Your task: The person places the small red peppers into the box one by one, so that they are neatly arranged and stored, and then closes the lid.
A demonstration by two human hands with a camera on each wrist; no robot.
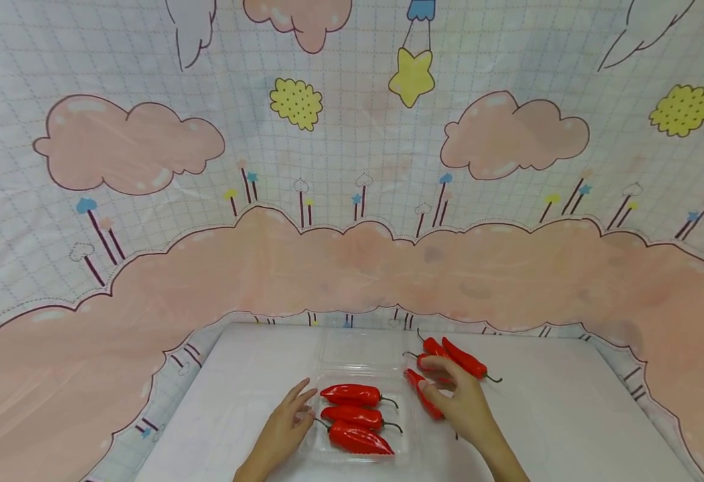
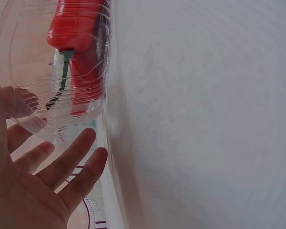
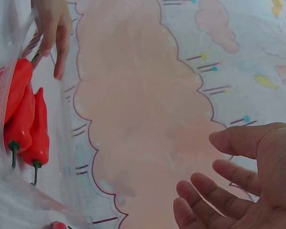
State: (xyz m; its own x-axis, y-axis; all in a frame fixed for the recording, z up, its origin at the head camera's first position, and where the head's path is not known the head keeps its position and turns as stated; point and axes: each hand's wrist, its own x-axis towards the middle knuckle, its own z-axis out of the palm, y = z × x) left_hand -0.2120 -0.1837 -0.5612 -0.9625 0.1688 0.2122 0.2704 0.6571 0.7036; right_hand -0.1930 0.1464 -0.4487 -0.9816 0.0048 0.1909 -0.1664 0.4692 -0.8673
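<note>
A clear plastic box (image 1: pixel 408 428) holds three red chili peppers (image 1: pixel 352 417), lying side by side with dark green stems. At the box's left side is my left hand (image 1: pixel 282 425), its fingers spread. In the left wrist view the thumb shows through the clear wall, and the other fingers (image 2: pixel 83 181) extend beyond the box's edge. My right hand (image 1: pixel 457 402) is over a loose group of red peppers to the right of the box. The right wrist view shows its thumb and fingers (image 3: pixel 209 191) apart, with nothing between them. One loose pepper (image 1: pixel 424 395) lies beneath its thumb side.
The box's clear lid (image 1: pixel 360 351) lies folded back behind it. More loose peppers (image 1: pixel 465 360) sit on the white table (image 1: pixel 231 375) beyond my right hand. A patterned cloth (image 1: pixel 352 268) with clouds and stars hangs behind and beside the table.
</note>
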